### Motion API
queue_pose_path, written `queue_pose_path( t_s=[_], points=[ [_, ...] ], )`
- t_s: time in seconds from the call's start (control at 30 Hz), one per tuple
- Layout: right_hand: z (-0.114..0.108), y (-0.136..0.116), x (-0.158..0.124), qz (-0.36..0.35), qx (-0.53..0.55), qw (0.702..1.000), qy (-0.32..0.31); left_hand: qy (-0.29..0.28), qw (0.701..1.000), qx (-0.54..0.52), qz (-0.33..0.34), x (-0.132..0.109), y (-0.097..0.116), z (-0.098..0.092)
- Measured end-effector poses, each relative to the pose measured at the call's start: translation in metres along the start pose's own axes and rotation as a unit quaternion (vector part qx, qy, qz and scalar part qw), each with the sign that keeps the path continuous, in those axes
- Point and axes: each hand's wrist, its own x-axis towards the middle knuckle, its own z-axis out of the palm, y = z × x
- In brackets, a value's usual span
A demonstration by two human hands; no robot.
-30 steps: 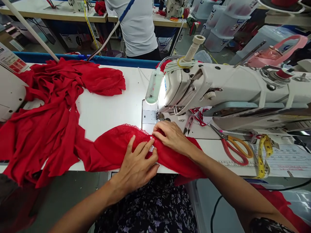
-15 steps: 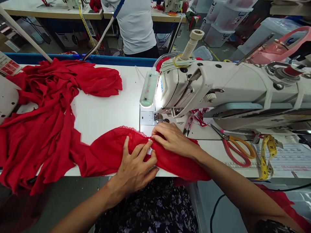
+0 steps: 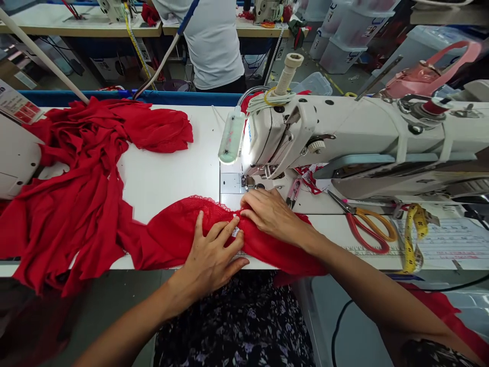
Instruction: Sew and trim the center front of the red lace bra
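Note:
Red fabric (image 3: 168, 239) with a lace edge lies along the front of the white table, below the sewing machine's needle plate. My left hand (image 3: 216, 250) rests flat on it with fingers spread, next to a small white label (image 3: 235, 230). Just right of the label, my right hand (image 3: 267, 214) pinches the fabric near its lace edge, thumb and fingers pressed together. Both hands are in front of the presser foot (image 3: 247, 182), and the cloth is apart from it.
The sewing machine (image 3: 344, 122) spans the right side, its lamp (image 3: 232, 135) lit. Scissors (image 3: 369, 227), a yellow tape measure (image 3: 410, 239), snips (image 3: 293, 192) and a written sheet (image 3: 451, 242) lie right. A red fabric pile (image 3: 84, 188) covers the left. A person (image 3: 214, 46) stands beyond.
The view has shifted slightly, so the machine and tools sit a little further left. Both hands keep nearly the same pose on the red fabric.

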Motion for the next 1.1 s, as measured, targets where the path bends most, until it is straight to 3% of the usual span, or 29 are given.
queue_pose_path(
  t_s=[0.1, 0.2, 0.3, 0.37, 0.5, 0.7, 0.87, 1.0, 1.1],
  points=[
    [-0.005, 0.001, -0.008, -0.007, 0.042, 0.999, -0.006, 0.046, 0.997, -0.06, -0.027, 0.008, -0.01, -0.009],
    [-0.011, -0.001, -0.015, -0.018, 0.095, 0.995, 0.019, 0.102, 0.983, -0.117, -0.1, 0.026, -0.024, -0.019],
    [-0.019, -0.007, -0.021, -0.025, 0.143, 0.988, 0.043, 0.021, 0.967, -0.225, -0.116, 0.047, -0.033, -0.028],
    [-0.024, -0.01, -0.026, -0.02, 0.163, 0.985, 0.049, -0.031, 0.936, -0.329, -0.119, 0.056, -0.032, -0.03],
    [-0.028, -0.013, -0.036, -0.023, 0.177, 0.982, 0.057, -0.049, 0.886, -0.443, -0.13, 0.059, -0.025, -0.028],
    [-0.025, -0.018, -0.043, -0.035, 0.135, 0.988, 0.071, -0.056, 0.908, -0.403, -0.105, 0.051, -0.016, -0.026],
    [-0.022, -0.018, -0.044, -0.032, 0.218, 0.975, 0.035, -0.087, 0.908, -0.399, -0.094, 0.046, -0.018, -0.028],
    [-0.013, -0.011, -0.042, -0.007, 0.256, 0.966, -0.023, -0.062, 0.968, -0.237, -0.056, 0.04, -0.027, -0.018],
    [-0.003, -0.009, -0.037, 0.023, 0.215, 0.976, -0.015, 0.033, 0.995, -0.075, -0.049, 0.032, -0.026, -0.008]
  ],
)
